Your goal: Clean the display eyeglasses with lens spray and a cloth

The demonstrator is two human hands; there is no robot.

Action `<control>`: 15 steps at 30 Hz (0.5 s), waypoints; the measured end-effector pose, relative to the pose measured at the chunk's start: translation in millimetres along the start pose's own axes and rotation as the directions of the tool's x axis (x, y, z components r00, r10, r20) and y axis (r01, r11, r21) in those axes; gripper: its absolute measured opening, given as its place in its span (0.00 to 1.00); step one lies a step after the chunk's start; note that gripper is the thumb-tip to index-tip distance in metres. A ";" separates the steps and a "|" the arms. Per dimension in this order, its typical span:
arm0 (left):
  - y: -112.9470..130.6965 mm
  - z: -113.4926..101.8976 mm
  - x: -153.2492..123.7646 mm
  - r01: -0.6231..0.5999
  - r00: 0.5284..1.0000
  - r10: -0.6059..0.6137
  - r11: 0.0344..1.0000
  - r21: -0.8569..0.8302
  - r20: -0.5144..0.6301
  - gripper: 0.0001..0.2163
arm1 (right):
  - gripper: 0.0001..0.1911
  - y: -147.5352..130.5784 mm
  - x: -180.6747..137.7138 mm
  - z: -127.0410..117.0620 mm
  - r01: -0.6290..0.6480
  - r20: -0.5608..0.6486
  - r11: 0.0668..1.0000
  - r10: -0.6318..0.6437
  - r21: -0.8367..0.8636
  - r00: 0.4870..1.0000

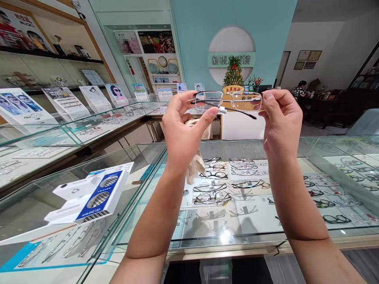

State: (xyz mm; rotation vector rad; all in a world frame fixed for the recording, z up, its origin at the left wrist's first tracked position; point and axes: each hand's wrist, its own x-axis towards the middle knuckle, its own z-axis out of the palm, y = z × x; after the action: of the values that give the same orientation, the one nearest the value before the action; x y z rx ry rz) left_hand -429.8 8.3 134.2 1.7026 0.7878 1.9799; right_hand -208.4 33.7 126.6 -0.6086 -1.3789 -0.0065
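A pair of eyeglasses with a thin metal frame is held up in front of me, above the glass display case. My left hand pinches its left end between fingers and thumb; a beige cloth hangs from the same hand. At the other end, my right hand grips the frame near the hinge with thumb and fingers. One dark-tipped temple arm slants below the lenses, and a small white tag hangs near the bridge.
Below my arms lies a glass display case with rows of spectacles inside. To the left stand a blue and white box display and another glass counter with advertising cards. A potted plant stands at the far counter.
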 end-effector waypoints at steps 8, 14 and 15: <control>6.8 8.4 -6.8 -0.008 0.997 0.007 1.000 -0.016 -0.072 0.25 | 0.17 1.0 0.5 -2.0 -0.105 -0.016 0.986 0.108 0.129 0.994; 9.0 10.3 -13.2 -0.127 0.986 0.134 0.989 0.077 -0.097 0.23 | 0.16 10.9 0.7 -1.8 -0.116 0.017 0.987 0.115 0.114 0.993; 8.3 10.2 -14.3 -0.135 0.985 0.144 0.987 0.090 -0.097 0.24 | 0.16 12.2 0.7 -1.6 -0.121 0.019 0.986 0.120 0.118 0.993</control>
State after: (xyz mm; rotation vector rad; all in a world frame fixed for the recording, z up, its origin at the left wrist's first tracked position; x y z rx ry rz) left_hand -416.9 -5.5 129.8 1.7573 0.8172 2.1728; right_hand -202.5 43.7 122.2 -0.5917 -1.3418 0.1755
